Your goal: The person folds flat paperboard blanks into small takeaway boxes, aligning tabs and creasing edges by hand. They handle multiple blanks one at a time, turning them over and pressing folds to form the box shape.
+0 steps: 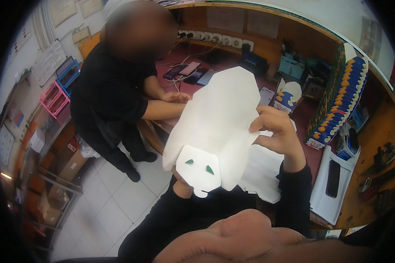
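A white paperboard box blank (pixel 224 109), partly folded, is held up in front of me. Its lower end has a flap with two small green-edged cutouts and a rounded tab. On its right edge, my right hand (pixel 274 131) pinches the board between thumb and fingers. My left hand (pixel 183 188) supports the lower left end from behind; the board hides most of its fingers. More flat white blanks (pixel 265 175) lie beneath, near my right forearm, partly covered by the held one.
A long stack of nested blue-and-yellow paper boxes (pixel 342 101) leans at the right. One formed box (pixel 286 98) stands behind my right hand. A phone (pixel 333 179) lies on a white tray (pixel 320 206). A co-worker (pixel 114 83) stands at the left, arms reaching over the desk towards phones and cables.
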Tool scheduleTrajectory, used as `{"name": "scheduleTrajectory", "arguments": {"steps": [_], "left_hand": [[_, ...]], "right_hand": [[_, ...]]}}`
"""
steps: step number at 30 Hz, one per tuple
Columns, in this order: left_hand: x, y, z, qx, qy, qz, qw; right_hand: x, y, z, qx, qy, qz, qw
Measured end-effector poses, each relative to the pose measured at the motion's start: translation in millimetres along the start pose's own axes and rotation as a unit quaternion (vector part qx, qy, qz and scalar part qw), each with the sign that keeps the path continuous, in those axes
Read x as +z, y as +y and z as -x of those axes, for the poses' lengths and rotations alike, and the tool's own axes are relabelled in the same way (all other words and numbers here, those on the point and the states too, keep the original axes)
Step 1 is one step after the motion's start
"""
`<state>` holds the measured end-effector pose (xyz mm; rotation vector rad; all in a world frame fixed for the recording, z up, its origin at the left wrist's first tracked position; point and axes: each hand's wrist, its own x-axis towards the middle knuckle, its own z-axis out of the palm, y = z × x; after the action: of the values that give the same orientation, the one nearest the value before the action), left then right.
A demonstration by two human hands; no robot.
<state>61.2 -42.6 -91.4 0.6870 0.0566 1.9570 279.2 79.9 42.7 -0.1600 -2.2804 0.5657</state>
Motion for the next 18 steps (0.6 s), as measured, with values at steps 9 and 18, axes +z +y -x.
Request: {"name": "scheduleTrajectory", "arguments": {"steps": [9,18], "left_hand": [[-4,-8,4,0.023,0.003,-0.013,1.000],[-4,-5,-2,0.056,0.013,-0.007,0.998]], "right_hand": [[34,26,4,0.013,0.087,-0.290,0.953],[27,28,-4,-0.039,0.041,-0.083,0.995]]}}
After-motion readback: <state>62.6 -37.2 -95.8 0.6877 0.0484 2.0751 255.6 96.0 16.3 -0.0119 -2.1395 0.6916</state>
